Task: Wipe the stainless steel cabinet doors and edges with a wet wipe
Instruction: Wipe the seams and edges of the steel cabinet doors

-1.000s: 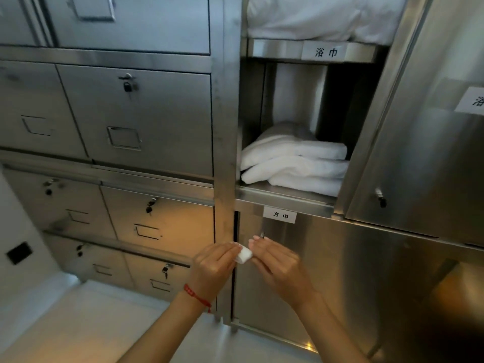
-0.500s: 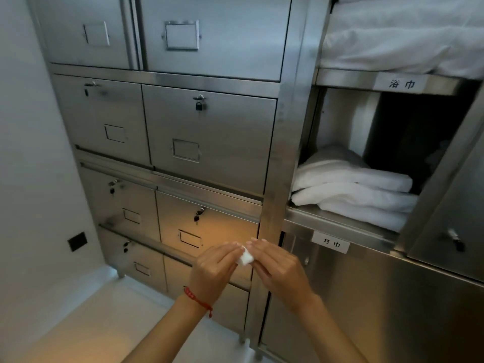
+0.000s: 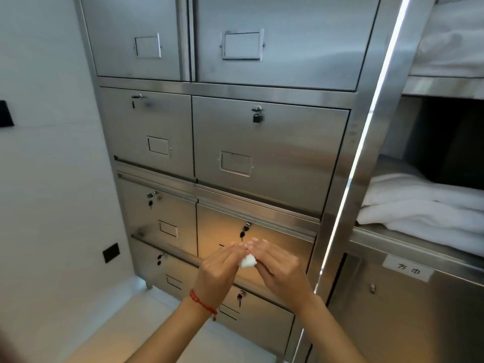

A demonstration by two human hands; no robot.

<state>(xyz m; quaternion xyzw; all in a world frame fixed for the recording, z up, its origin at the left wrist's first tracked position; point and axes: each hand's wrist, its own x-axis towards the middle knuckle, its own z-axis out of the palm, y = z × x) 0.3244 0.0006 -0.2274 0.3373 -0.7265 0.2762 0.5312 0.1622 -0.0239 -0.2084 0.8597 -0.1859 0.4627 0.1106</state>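
Note:
A small folded white wet wipe (image 3: 247, 261) sits between my two hands, held in the air in front of the stainless steel cabinet (image 3: 269, 153). My left hand (image 3: 217, 273), with a red string bracelet on the wrist, pinches the wipe from the left. My right hand (image 3: 280, 268) pinches it from the right, fingertips meeting over it. Both hands hover before a lower drawer door (image 3: 277, 239) with a key in its lock, not touching the steel.
Several locked drawer doors with label frames fill the cabinet; one carries a small padlock (image 3: 257, 117). A vertical steel post (image 3: 348, 195) divides them from open shelves with folded white towels (image 3: 424, 208). A white wall (image 3: 47, 179) stands at the left, pale floor below.
The view has swung left and up, so the drawer doors now fill the frame and the towel shelves sit at the right edge. Both hands keep pinching the wipe together.

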